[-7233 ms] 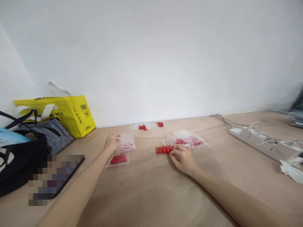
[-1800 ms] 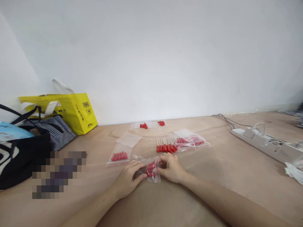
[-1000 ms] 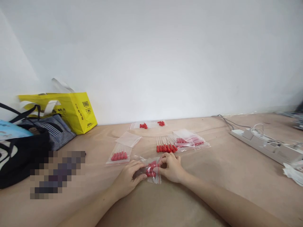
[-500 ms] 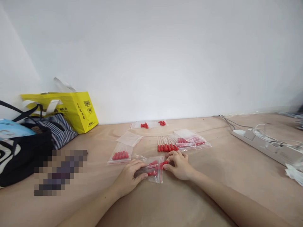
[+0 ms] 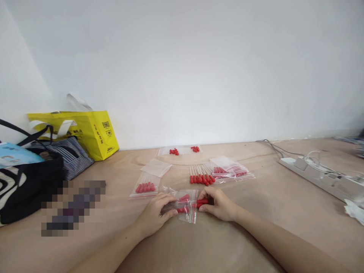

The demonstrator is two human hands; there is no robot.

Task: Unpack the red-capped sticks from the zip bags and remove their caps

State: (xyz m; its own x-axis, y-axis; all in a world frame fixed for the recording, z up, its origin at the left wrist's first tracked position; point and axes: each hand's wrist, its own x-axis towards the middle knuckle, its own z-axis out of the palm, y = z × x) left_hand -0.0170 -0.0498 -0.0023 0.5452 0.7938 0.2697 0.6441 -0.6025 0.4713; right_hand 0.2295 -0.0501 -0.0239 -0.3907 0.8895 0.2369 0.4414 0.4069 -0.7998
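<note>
My left hand (image 5: 157, 212) is closed on a small clear zip bag (image 5: 191, 217), thumb in front and fingers behind. Several red-headed pieces (image 5: 184, 198) show through its plastic. At the bag's right edge, my right hand (image 5: 216, 204) pinches red-headed sticks (image 5: 202, 201) between thumb and fingers. Their far ends are hidden by the bag and my left hand. Just behind lies a fanned row of thin pale sticks with red heads (image 5: 201, 179). Left of that row is a filled zip bag (image 5: 146, 185) with red heads at its near end.
A pile of filled zip bags (image 5: 231, 170) lies to the back right. More red pieces (image 5: 174, 151) rest on plastic by the wall. Yellow (image 5: 104, 132), striped (image 5: 75, 155) and black (image 5: 54, 172) bags stand left; a white power strip (image 5: 321, 176) with cables lies right.
My right hand has drawn slightly nearer and away from the fanned row. More red now shows between its fingers and the bag's edge. My left hand has stayed in place on the bag.
</note>
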